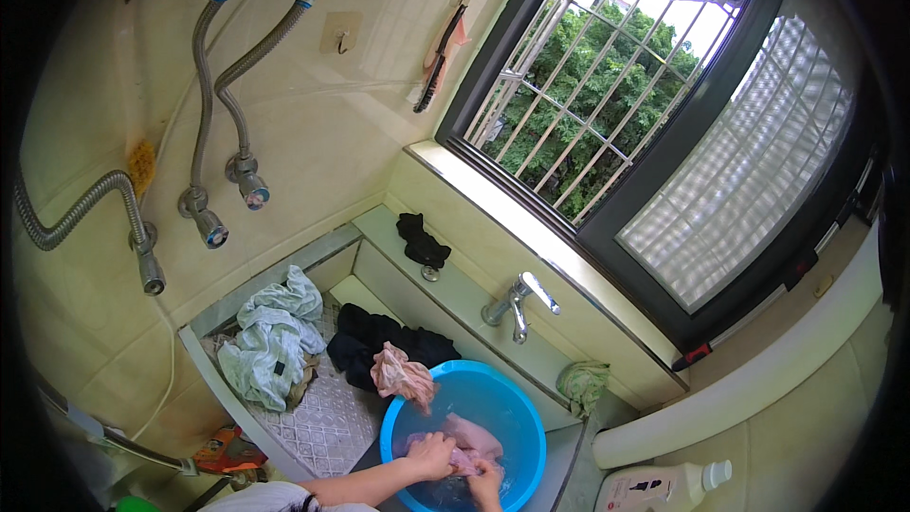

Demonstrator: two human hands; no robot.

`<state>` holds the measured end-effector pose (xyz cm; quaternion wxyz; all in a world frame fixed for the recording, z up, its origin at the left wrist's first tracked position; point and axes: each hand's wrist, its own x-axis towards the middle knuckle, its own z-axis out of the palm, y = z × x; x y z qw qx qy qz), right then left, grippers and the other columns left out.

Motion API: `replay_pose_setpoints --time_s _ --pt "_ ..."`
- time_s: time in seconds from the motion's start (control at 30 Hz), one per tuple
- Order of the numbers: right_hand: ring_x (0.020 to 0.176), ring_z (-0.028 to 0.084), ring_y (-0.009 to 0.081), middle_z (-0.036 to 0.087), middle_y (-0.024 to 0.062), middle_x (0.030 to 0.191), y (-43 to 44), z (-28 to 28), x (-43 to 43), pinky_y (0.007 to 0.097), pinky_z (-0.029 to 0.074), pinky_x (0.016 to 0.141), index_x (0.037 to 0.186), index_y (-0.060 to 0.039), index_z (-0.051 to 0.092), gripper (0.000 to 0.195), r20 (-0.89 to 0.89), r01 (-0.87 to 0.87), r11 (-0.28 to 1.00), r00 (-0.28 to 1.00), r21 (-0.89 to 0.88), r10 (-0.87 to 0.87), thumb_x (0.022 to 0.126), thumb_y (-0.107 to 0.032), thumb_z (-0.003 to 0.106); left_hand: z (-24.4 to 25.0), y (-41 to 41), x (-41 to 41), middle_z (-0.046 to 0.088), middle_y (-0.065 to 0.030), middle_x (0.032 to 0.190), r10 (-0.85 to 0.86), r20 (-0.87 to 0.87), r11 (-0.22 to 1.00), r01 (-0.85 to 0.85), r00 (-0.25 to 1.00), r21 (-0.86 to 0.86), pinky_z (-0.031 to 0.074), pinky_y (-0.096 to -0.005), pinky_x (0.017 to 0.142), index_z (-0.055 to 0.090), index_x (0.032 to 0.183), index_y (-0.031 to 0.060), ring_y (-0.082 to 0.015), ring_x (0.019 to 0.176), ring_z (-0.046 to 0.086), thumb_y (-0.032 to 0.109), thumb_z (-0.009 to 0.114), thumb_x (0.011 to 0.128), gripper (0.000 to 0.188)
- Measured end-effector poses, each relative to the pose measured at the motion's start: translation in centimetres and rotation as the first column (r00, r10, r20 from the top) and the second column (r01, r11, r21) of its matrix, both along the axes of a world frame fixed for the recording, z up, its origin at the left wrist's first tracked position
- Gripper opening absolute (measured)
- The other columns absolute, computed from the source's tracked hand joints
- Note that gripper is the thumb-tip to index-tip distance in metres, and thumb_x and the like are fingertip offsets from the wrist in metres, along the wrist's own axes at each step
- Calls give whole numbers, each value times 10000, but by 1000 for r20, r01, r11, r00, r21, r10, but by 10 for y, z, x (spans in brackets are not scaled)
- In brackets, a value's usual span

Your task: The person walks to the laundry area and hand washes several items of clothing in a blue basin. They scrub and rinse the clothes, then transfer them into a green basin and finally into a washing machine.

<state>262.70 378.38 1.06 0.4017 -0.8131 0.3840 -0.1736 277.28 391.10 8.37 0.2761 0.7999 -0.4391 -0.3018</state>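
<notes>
A blue plastic basin point(537, 412) holding water stands in a tiled sink. Inside it, my left hand point(431, 456) and my right hand point(486, 485) grip a wet pink-lilac cloth point(463, 461) between them, at the water. Pale pink fabric point(473, 435) lies in the water just beyond my hands. Over the basin's far left rim hangs a crumpled pink garment point(402, 373), its end reaching inside. Black clothes point(370, 341) are heaped behind that garment, on the sink floor.
Light green clothing point(277, 341) lies at the sink's left end. A metal faucet point(519, 306) rises from the ledge, between a black cloth point(422, 242) and a green mesh scrubber point(583, 385). A white bottle point(661, 487) stands at lower right, below a thick white pipe point(739, 398).
</notes>
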Motion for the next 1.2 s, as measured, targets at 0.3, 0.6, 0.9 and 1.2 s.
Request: replay_pose_setpoints --time_s 0.3,0.6,0.9,1.2 --pt "949 542 311 582 161 983 12 109 -26 375 420 824 679 -56 548 187 140 151 914 985 -378 -104 599 -100 711 1 3 -2 424 -192 1219 -88 -43 996 89 995 28 374 -526 893 493 1128 69 -336 1165 393 539 635 687 659" --pt "952 549 360 546 196 1091 35 40 14 407 418 843 990 -70 599 386 -459 -336 736 887 -587 39 641 -215 682 3 3 -7 444 -163 1193 -278 87 957 269 957 110 400 -568 833 526 1106 80 -331 1141 416 427 654 715 538" --pt "1080 480 372 536 210 1134 -36 -102 31 444 342 947 1075 -76 579 461 -731 -592 798 595 -117 334 674 -293 645 -3 1 -13 488 -167 1134 -245 -6 965 245 969 97 408 -556 819 523 1088 81 -335 1086 467 352 633 748 449" --pt "880 588 331 625 164 938 -31 -40 33 397 453 801 970 -96 629 425 -567 -452 870 776 -195 277 603 -301 692 -2 2 -8 438 -157 1195 -161 10 979 159 987 126 347 -573 888 502 1149 118 -329 1140 408 399 645 727 527"
